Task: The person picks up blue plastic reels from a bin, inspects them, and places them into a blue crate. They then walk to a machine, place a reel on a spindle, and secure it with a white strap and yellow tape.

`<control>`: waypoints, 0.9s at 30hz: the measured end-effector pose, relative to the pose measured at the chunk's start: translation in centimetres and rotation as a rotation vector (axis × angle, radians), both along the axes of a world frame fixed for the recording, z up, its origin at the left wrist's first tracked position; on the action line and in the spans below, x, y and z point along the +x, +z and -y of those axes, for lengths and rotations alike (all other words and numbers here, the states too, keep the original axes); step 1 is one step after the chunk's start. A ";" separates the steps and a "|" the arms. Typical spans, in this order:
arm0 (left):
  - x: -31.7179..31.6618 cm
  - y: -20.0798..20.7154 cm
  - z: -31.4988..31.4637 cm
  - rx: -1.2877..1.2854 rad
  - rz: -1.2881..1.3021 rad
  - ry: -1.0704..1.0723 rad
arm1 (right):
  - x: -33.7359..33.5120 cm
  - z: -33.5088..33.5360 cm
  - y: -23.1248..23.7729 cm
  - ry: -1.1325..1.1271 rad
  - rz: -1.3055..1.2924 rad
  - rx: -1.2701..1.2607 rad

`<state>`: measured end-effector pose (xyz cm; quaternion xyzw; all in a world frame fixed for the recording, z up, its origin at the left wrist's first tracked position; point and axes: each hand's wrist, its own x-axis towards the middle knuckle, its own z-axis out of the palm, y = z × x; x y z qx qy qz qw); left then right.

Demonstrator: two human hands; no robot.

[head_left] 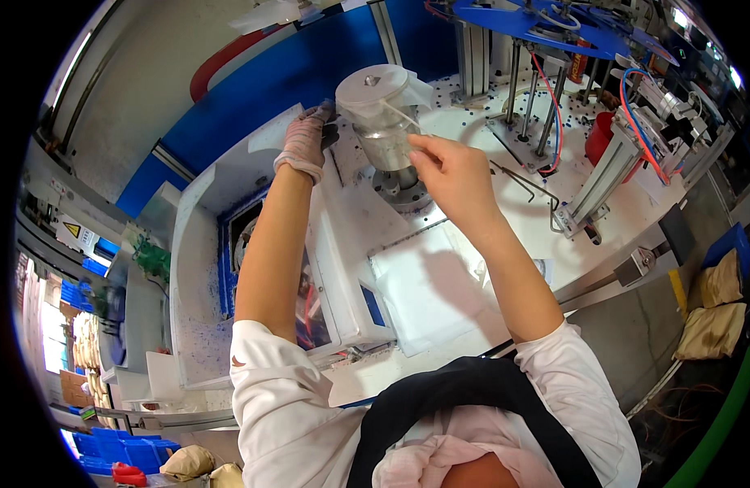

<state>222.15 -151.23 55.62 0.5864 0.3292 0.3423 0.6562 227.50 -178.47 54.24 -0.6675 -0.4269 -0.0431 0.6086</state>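
Note:
A metal canister (pixel 385 140) with a round whitish lid (pixel 373 84) and a small metal knob stands on a round metal base (pixel 401 192). My right hand (pixel 456 172), bare, is at the canister's right side. Its thumb and forefinger pinch together at the lower end of a thin white strip (pixel 401 115) that slants down from the lid. On the canister's left, my left hand (pixel 304 145) wears a striped knitted glove with dark finger coating. Its fingers are bent and partly hidden; what they hold, if anything, I cannot make out.
A white open housing (pixel 200 268) with blue specks inside stands on the left. Dark bits dot the white tabletop (pixel 452 114). A blue disc machine (pixel 517 24) rises at the back right, near a red cup (pixel 600 138), a metal frame (pixel 590 183) and bent rods (pixel 528 185).

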 end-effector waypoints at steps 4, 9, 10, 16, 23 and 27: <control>-0.3 -0.5 -0.4 -0.027 0.036 -0.031 | -1.3 -0.4 0.5 0.088 0.003 0.097; -0.1 -0.5 0.4 -0.072 0.096 -0.039 | -2.4 -1.1 0.7 0.203 -0.145 0.182; -0.1 -0.3 1.0 -0.085 0.112 -0.039 | -2.7 -1.1 0.7 0.217 -0.170 0.200; -0.1 -0.2 0.8 -0.060 0.072 -0.052 | -1.7 -0.8 0.4 0.241 -0.369 0.244; -0.2 -0.4 0.7 -0.037 0.044 -0.018 | 1.2 -0.9 -1.0 0.354 -0.487 0.225; -0.3 -0.5 0.0 -0.033 0.071 -0.033 | 3.8 -1.5 -1.3 0.416 -0.548 0.307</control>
